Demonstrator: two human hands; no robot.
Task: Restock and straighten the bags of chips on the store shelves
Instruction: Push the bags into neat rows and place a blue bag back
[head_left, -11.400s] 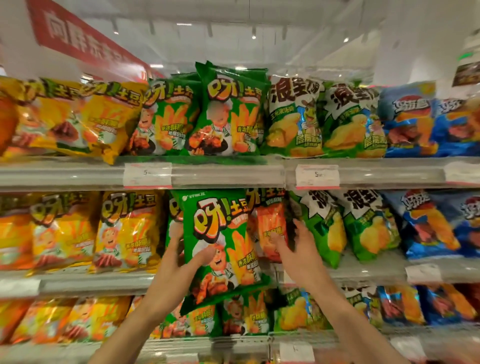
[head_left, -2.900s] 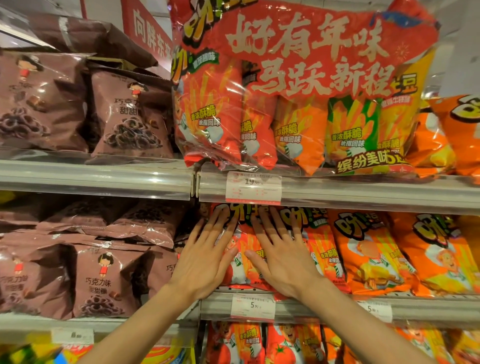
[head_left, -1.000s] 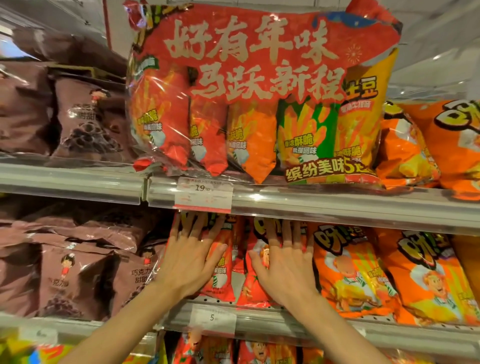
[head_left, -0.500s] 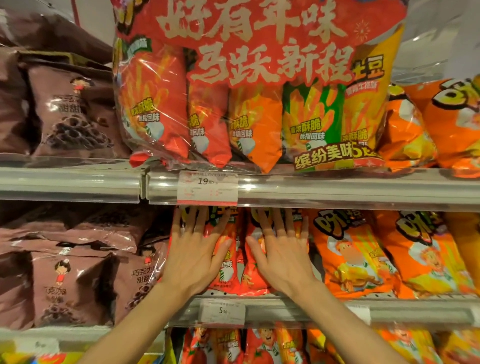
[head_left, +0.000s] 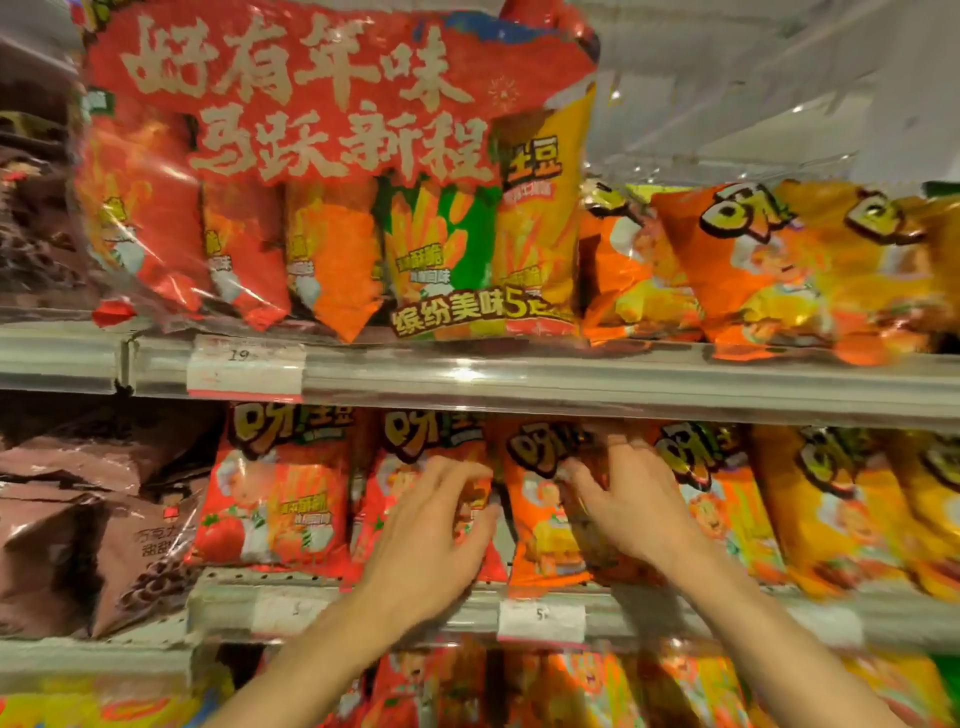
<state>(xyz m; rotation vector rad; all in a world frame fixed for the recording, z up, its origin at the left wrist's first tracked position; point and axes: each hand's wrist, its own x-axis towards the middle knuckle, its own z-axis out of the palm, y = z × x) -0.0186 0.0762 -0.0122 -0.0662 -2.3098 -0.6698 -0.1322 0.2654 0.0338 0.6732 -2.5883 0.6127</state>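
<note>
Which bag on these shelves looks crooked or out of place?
The large multipack on the upper shelf leans left, its bottom edge overhanging the shelf rail. The brown bags at left lie slumped, not upright.
</note>
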